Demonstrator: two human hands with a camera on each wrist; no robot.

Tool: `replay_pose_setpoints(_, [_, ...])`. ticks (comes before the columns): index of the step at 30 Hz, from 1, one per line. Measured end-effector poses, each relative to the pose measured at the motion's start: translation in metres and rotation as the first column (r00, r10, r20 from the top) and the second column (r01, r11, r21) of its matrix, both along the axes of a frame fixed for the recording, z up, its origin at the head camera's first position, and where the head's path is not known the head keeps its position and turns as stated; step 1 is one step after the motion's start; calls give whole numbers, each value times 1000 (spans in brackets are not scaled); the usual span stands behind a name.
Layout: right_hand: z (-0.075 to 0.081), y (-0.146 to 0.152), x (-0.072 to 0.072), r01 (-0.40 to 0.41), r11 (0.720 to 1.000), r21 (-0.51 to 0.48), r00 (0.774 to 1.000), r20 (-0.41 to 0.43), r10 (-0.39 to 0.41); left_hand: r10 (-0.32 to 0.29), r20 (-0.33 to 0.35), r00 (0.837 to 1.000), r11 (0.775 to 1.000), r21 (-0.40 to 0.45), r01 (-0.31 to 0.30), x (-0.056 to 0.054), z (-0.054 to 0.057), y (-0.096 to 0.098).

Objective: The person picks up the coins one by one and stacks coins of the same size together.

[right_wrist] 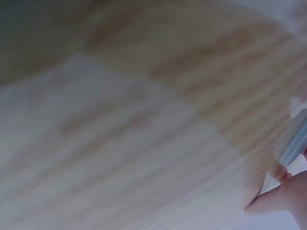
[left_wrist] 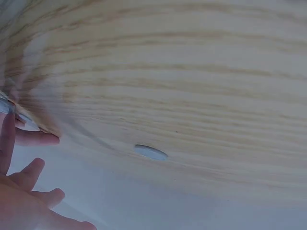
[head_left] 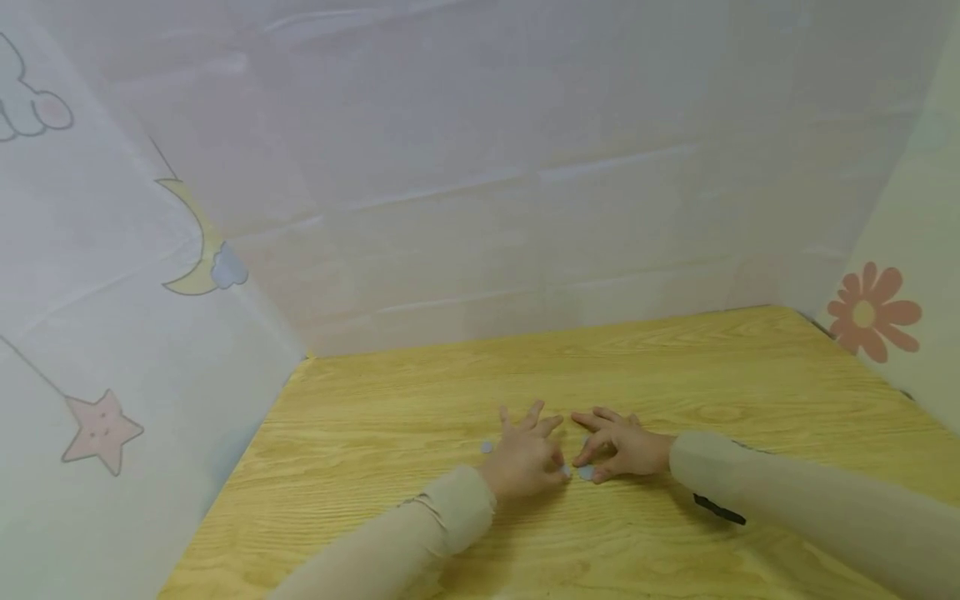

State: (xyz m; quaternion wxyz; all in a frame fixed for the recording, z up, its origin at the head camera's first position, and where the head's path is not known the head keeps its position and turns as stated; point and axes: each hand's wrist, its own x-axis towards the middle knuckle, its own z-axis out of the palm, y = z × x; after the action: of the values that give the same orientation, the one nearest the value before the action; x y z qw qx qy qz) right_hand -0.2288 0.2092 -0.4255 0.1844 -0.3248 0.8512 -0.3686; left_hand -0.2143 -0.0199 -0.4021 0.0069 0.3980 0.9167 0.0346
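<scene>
My left hand [head_left: 522,460] is over the wooden table with thumb and index finger pinching a small pale disc [head_left: 566,472]; its other fingers are spread. Just right of it, my right hand [head_left: 624,447] pinches a larger-looking pale blue-grey disc [head_left: 587,472] between thumb and finger. In the right wrist view the edge of that grey-blue disc [right_wrist: 293,143] shows beside the fingers; whether it is one disc or several stacked cannot be made out. A loose flat disc [head_left: 487,447] lies left of my left hand. The left wrist view shows this loose disc [left_wrist: 150,152] on the wood.
The yellow wood-grain table [head_left: 420,383] meets a pale cloth wall [head_left: 525,208] at its back. Printed cloth hangs at both sides, with a moon [head_left: 197,250] and a flower [head_left: 864,314]. A black strip [head_left: 718,509] sits under the right sleeve.
</scene>
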Motion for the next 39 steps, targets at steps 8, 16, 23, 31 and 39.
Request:
replay_pose_setpoints(8, [1, -1, 1, 10, 1000, -4, 1000, 11, -10, -8, -77, 997, 1000, -26, 6, 5, -4, 9])
replay_pose_setpoints(16, [5, 0, 2, 12, 1000, -8, 1000, 6, -12, -50, -149, 988, 997, -65, 41, 7, -5, 18])
replay_pose_setpoints(23, [4, 0, 1, 20, 1000, 0, 1000, 23, -20, -36, -152, 988, 996, -80, 24, 9, -4, 22])
replay_pose_setpoints(31, [6, 0, 2, 23, 1000, -5, 999, 30, -23, 38, -198, 979, 996, -75, -54, 12, -7, 29])
replay_pose_setpoints(39, [7, -1, 2, 11, 1000, 12, 1000, 18, -11, 86, -159, 984, 994, -60, -97, 14, -5, 23])
